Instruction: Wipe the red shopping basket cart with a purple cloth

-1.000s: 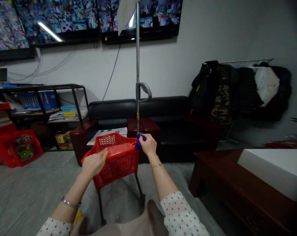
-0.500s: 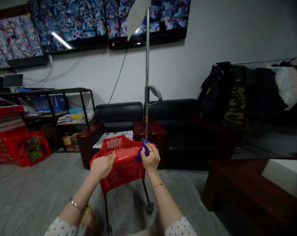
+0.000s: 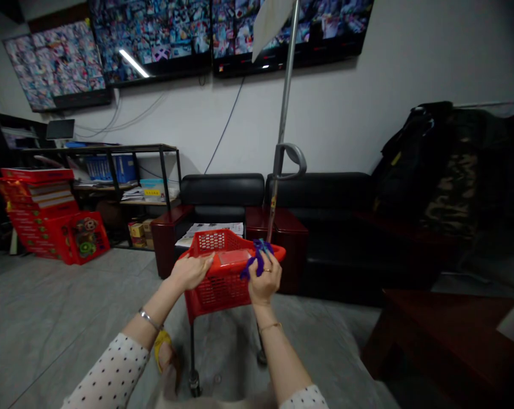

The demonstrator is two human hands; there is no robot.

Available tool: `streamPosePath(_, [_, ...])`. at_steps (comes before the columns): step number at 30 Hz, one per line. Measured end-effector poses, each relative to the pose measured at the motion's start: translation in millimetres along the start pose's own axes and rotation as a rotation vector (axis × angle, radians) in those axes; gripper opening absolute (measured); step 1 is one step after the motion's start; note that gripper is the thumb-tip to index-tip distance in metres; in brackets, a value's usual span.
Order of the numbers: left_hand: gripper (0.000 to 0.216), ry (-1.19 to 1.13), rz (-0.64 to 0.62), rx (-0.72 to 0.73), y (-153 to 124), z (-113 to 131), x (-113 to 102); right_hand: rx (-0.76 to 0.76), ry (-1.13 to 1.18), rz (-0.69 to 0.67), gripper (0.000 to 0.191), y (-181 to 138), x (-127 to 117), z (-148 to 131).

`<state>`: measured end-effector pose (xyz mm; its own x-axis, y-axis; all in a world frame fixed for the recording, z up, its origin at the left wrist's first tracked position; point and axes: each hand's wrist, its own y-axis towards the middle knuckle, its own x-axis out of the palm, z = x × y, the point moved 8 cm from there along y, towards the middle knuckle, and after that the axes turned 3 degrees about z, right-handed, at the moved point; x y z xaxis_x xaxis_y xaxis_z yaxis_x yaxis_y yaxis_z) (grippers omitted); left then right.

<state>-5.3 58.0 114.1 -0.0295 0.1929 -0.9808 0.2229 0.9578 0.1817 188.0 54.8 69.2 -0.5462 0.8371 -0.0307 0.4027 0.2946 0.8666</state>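
Where grey floor (image 3: 90, 318) fronts the sofa (image 3: 222, 190), my left hand (image 3: 191, 274) grips the cart (image 3: 218, 294), my right hand (image 3: 265, 284) a cloth (image 3: 257, 262). I have floor leftward, a table's (image 3: 444, 315) edge rightward.

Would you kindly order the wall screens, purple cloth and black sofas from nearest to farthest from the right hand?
1. Purple cloth: in the right hand.
2. Black sofas: beyond the red cart.
3. Wall screens: above the sofas.

My view is dim: a slanted white reflection (image 3: 134, 63) glares on the wide, black-framed wall screen (image 3: 171, 42), soft shadow (image 3: 235, 343) lies under the red plastic cart (image 3: 222, 292), the black leather sofa (image 3: 342, 255) sinks into darkness, and my upper right corner is vignetted.
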Motion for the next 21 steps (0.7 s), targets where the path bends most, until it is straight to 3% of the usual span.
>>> streamPosePath(3, [0.056,0.002,0.002,-0.062,1.0,-7.1,3.7,-0.018,0.016,0.055,0.036,-8.2,1.2,-10.9])
streamPosePath(6, [0.057,0.016,0.002,-0.068,1.2,-9.2,5.7,-0.245,0.047,-0.088,0.032,-19.7,13.1,-35.2])
streamPosePath(8, [0.055,0.021,0.002,-0.044,0.4,-8.2,5.6,-0.316,0.052,-0.184,0.031,-15.3,15.1,-29.9])
streamPosePath(10, [0.054,0.014,-0.002,-0.029,-0.7,-6.1,5.0,-0.233,0.035,-0.188,0.034,1.1,9.3,-8.2])
streamPosePath(13, [0.057,0.003,-0.006,-0.052,-1.6,-3.2,3.6,-0.044,-0.007,-0.076,0.037,16.8,-1.6,9.8])
streamPosePath(18, [0.055,0.067,0.002,-0.017,-1.2,0.8,1.6,-0.22,-0.011,-0.123,0.033,-17.8,16.2,-50.8])
streamPosePath(21, [0.051,0.085,-0.009,-0.005,-2.0,-2.4,2.2,-0.359,0.01,-0.192,0.032,-28.6,21.1,-61.3])
